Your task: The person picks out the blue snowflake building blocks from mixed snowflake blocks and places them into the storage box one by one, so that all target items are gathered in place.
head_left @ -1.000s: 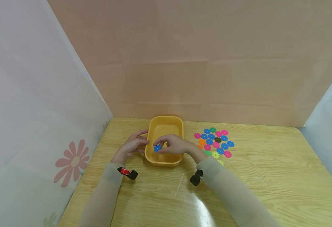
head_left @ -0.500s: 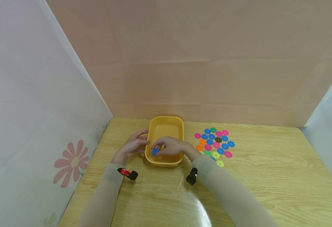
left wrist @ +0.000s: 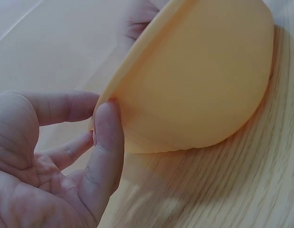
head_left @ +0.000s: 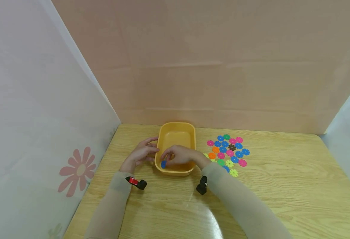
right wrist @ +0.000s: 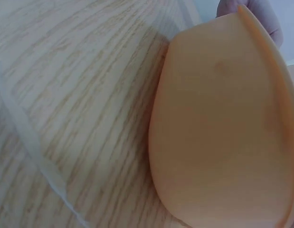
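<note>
A yellow plastic tub (head_left: 175, 172) stands near the back of the table. My left hand (head_left: 142, 152) is at its left side in the head view. In the left wrist view the thumb and fingers of the left hand (left wrist: 66, 156) pinch the tub's rim (left wrist: 137, 61). My right hand (head_left: 179, 155) reaches into the tub from the right. Its fingertips pinch a small blue snowflake disc (head_left: 163, 164) low in the tub's near left corner. The right wrist view shows mainly the tub's outer wall (right wrist: 218, 128); the disc is hidden there.
Several loose snowflake discs in pink, blue, orange, green, yellow and one brown (head_left: 232, 147) lie right of the tub. A cloth wall (head_left: 175, 83) rises behind the wooden table (head_left: 282, 166). A flower-printed white sheet (head_left: 43, 132) borders the left.
My right hand has lowered slightly toward the tub's near left corner, taking the blue disc with it. The left hand stays at the rim.
</note>
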Action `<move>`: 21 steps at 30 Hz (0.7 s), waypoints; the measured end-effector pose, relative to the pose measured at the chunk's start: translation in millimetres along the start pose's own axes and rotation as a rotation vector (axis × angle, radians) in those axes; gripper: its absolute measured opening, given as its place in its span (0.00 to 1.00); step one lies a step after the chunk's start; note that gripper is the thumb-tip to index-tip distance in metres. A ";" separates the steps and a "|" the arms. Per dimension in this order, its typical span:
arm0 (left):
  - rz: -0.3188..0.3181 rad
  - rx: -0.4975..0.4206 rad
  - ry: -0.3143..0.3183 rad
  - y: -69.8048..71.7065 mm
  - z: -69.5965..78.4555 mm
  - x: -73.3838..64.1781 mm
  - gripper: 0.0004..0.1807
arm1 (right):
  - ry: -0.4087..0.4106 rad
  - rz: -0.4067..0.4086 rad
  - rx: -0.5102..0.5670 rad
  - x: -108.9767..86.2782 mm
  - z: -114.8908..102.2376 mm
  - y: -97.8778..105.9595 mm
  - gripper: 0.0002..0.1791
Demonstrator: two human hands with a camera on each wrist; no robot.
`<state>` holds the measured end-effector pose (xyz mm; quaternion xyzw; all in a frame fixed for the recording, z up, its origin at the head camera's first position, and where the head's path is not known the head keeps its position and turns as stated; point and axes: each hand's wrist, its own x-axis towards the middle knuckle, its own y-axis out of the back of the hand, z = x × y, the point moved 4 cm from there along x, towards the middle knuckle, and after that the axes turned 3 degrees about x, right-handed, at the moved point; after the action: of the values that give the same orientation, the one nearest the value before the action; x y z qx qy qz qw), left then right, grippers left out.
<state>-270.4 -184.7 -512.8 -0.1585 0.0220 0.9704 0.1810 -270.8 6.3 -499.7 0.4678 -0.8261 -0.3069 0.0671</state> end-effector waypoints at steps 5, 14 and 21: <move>0.007 -0.001 0.009 -0.6 0.4 0.1 0.36 | -0.002 0.006 -0.003 -3.6 -3.2 2.9 0.15; 0.026 0.003 0.021 -2.4 1.7 0.6 0.35 | 0.043 0.032 -0.031 -12.8 -13.0 12.2 0.16; 0.037 0.014 0.023 -3.3 1.6 -0.8 0.34 | 0.075 0.075 -0.053 -24.5 -18.8 20.9 0.16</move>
<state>-269.0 -181.7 -511.0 -0.1679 0.0336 0.9715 0.1637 -265.1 25.7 -468.4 0.4459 -0.8315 -0.3080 0.1219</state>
